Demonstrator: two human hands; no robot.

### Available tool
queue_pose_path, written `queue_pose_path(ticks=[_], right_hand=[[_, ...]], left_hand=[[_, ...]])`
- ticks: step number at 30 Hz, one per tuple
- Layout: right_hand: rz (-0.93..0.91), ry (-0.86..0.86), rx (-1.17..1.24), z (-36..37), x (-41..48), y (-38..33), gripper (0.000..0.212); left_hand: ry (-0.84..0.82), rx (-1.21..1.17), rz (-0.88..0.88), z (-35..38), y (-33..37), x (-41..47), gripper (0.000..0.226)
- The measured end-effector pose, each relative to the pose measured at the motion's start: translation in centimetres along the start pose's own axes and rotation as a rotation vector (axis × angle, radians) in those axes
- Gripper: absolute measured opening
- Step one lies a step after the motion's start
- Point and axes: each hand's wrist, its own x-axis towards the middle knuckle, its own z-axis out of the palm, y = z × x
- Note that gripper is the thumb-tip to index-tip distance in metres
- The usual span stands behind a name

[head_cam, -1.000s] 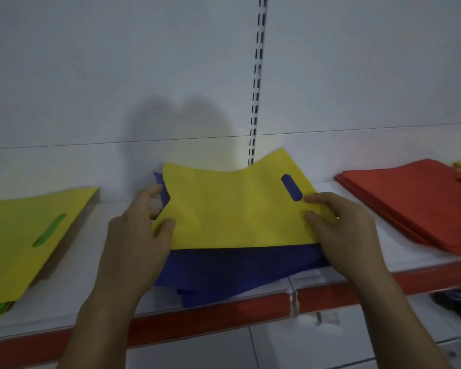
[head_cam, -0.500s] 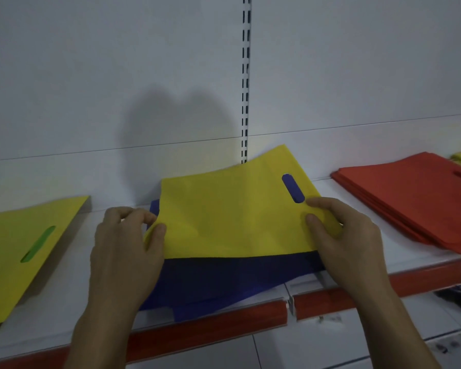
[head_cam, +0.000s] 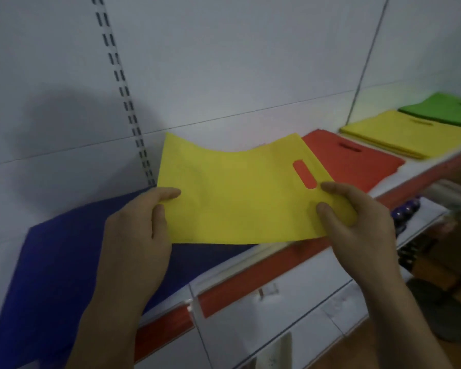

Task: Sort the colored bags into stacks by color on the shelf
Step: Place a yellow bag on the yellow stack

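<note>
Two hands on it, both forearms reaching up and forward. The left hand (head_cam: 136, 235) pinches the left edge of the yellow bag (head_cam: 237, 198) between thumb and fingers. The right hand (head_cam: 357, 222) grips the right end, thumb and forefinger on the face just beside the handle slot (head_cam: 304, 173). The bag is held up over the shelf (head_cam: 250, 286), long axis running left to right, slot end to the right, far edge sagging in the middle. Red shows through the slot. Below and left, blue bags (head_cam: 51, 262) lie spread on the shelf, partly covered by the left forearm. Off right: red stack (head_cam: 357, 161), partly behind the held bag, then yellow stack (head_cam: 405, 134), then green stack (head_cam: 445, 107). A slotted upright (head_cam: 125, 102) climbs the back wall.
</note>
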Motion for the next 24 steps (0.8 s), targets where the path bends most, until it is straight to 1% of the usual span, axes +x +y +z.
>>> queue_pose_path(ticks=[5, 11, 14, 18, 24], right_hand=[[0.071, 0.084, -0.049, -7.3, 2.7, 5.3, 0.026], [0.092, 0.148, -0.086, -17.3, 7.4, 13.6, 0.032], [0.102, 0.150, -0.094, -21.8, 9.1, 17.6, 0.033], [0.123, 0.153, -0.092, -27.2, 12.4, 22.4, 0.035], [0.137, 0.141, -0.078, -32.3, 18.7, 27.0, 0.034]], left_hand=[[-0.090, -0.090, 0.032, 7.8, 5.6, 0.8, 0.034], [-0.131, -0.172, 0.082, 19.7, 15.1, 0.8, 0.041], [-0.151, -0.200, 0.115, 25.0, 19.3, 0.7, 0.044], [-0.133, -0.275, 0.130, 30.8, 24.5, 0.6, 0.048], [-0.138, -0.270, 0.112, 37.4, 29.3, 2.7, 0.051]])
